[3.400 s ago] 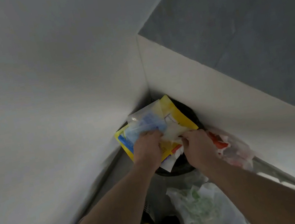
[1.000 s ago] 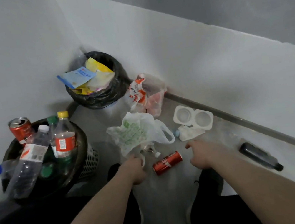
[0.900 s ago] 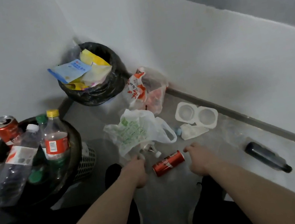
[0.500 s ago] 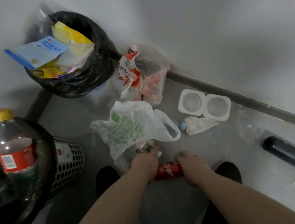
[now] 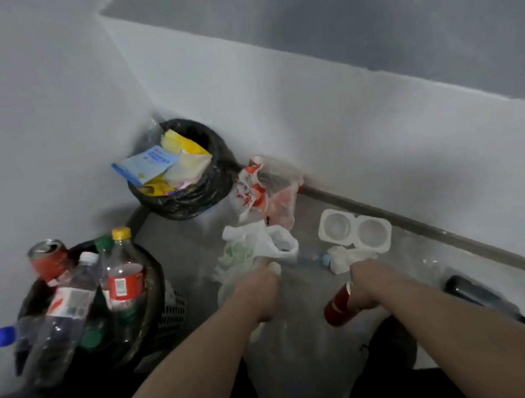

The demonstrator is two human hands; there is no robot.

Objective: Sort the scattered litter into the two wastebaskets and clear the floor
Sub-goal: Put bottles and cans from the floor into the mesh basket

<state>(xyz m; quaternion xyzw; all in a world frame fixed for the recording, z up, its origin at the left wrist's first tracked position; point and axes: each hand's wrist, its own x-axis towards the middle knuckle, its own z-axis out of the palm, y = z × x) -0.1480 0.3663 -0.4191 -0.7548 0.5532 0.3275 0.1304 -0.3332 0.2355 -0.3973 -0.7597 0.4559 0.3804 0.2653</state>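
The right hand (image 5: 368,287) has lifted the red soda can (image 5: 336,306) off the floor; the left hand (image 5: 263,297) now grips a clear bottle (image 5: 284,327), both bound for the bottle-filled wastebasket (image 5: 159,285).

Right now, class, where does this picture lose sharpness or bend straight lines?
Head view: motion blur smears the clear bottles in the mesh wastebasket and the left hand; wide-angle distortion bows the baseboard; dim light, soft shadows.

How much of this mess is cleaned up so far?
Partly. Done: the mesh basket holds bottles and a can; the black bin holds wrappers. In hand: the right hand grips a red can, the left hand a clear bottle. Left: two plastic bags, a white tray, a dark bottle.
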